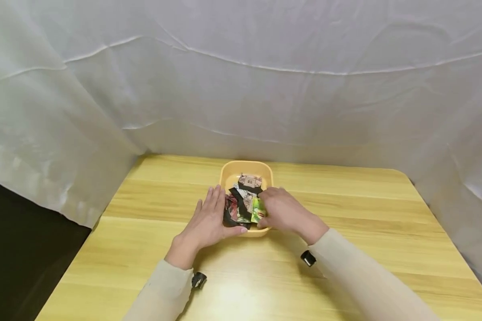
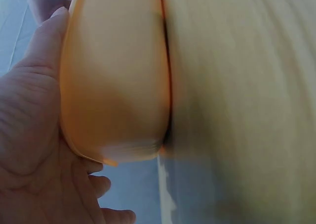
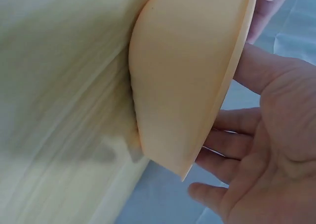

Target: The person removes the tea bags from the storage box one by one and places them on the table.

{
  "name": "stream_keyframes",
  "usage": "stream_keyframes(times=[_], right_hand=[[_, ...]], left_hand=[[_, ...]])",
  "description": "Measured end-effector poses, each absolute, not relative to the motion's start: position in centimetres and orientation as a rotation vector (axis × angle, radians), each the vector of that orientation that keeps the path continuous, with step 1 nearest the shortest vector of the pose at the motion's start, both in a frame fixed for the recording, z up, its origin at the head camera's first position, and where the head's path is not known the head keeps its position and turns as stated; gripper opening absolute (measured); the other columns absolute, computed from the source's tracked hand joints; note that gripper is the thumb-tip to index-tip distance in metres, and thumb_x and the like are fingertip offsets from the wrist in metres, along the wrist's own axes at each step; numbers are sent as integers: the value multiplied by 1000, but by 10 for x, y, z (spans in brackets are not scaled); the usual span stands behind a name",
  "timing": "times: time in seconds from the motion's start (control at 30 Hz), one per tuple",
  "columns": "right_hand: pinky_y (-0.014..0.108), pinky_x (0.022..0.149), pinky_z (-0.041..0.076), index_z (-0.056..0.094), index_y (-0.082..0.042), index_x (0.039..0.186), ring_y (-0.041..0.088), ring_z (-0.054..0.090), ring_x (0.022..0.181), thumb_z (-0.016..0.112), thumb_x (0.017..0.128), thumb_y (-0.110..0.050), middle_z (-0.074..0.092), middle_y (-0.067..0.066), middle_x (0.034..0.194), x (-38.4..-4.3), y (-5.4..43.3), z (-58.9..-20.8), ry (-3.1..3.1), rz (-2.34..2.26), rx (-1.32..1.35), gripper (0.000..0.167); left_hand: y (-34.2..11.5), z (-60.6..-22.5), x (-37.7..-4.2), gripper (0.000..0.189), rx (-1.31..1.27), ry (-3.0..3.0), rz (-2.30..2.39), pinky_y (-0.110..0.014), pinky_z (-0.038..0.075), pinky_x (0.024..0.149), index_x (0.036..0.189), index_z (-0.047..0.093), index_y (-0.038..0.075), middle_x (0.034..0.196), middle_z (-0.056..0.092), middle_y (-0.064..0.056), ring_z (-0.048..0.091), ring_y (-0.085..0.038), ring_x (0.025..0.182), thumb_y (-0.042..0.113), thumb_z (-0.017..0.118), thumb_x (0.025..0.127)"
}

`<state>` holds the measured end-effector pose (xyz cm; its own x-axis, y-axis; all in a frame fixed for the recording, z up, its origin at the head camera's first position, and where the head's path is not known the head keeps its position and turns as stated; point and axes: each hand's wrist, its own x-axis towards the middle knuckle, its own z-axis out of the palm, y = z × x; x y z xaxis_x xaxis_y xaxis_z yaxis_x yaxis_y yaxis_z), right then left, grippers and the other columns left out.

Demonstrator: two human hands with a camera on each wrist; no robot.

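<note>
A yellow-orange plastic container stands on the table, holding several small packets. My left hand rests along its left rim, fingers straight and pointing away, thumb laid over the near rim. In the left wrist view the palm lies against the container's rim. My right hand reaches over the right rim, thumb and forefinger at a green-yellow tea bag packet. I cannot tell whether they pinch it. Its fingertips are hidden behind the rim in the right wrist view. Dark packets and a pink-patterned packet lie beside the green one.
The wooden table extends on both sides of the container. Behind it hangs a pale grey curtain. A dark area lies beyond the table's left edge. Black wrist devices sit under both sleeves.
</note>
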<state>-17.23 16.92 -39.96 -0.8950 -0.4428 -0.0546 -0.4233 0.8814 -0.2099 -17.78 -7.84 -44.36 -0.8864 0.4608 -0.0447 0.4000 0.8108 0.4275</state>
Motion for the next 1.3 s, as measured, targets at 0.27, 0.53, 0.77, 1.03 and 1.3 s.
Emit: stream_keyframes(times=[0.27,0.53,0.77,1.03,1.3], right_hand=[[71,126,19,55,1,149,42,41,152,90,82,-41,55,20,155,-176,154,-399,2843,-114,-521,87],[72,125,21,56,0,148,40,45,148,90,82,-43,57,20,153,-178,155,-399,2845,-34,-481,86],[70,125,22,46,-4,156,41,48,146,90,81,-43,57,19,153,-179,156,-403,2861,-77,-521,95],[68,122,32,45,-3,154,34,55,136,91,79,-40,56,18,146,-176,158,-408,2909,-191,-655,95],[50,108,53,45,1,153,29,62,114,89,78,-38,59,17,135,-172,172,-408,2995,-298,-686,95]], left_hand=[[-81,-444,-174,137,708,2846,613,-64,9,130,168,5,-1,175,-7,-18,-9,-33,163,90,59,81],[-76,-443,-173,136,732,2855,654,-66,10,130,168,5,-1,175,-7,-19,-5,-36,164,89,60,82],[-78,-440,-170,136,734,2853,624,-64,7,130,168,2,1,175,-12,-16,-11,-34,163,89,59,82],[-83,-439,-163,136,700,2832,668,-62,5,131,168,2,1,175,-14,-13,-14,-29,163,87,62,82],[-75,-434,-165,136,731,2822,673,-61,3,132,169,-1,4,175,-16,-12,-17,-25,162,88,61,82]])
